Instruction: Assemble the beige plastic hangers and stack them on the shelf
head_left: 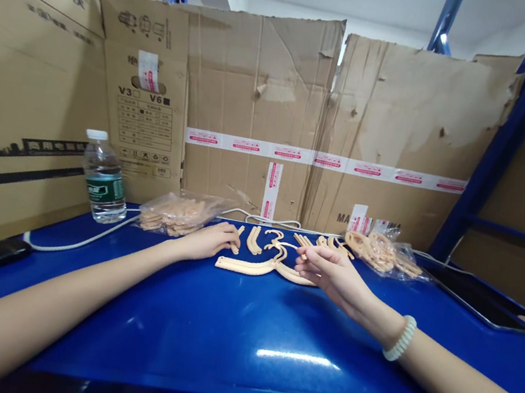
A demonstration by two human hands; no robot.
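Note:
Beige plastic clothes hangers lie stacked on the blue table, their hooks pointing away from me. My left hand is closed, its fingertips on a straight beige hanger piece left of the stack. Just above the stack's right arm, my right hand pinches a small beige hanger piece, mostly hidden by the fingers. Behind the stack are loose curved arm pieces and a loose hook. More straight pieces lie beyond my right hand.
Clear bags of beige parts stand at the back left and back right. A water bottle, a white cable and a black device are left. A dark tablet lies right. Cardboard walls the back.

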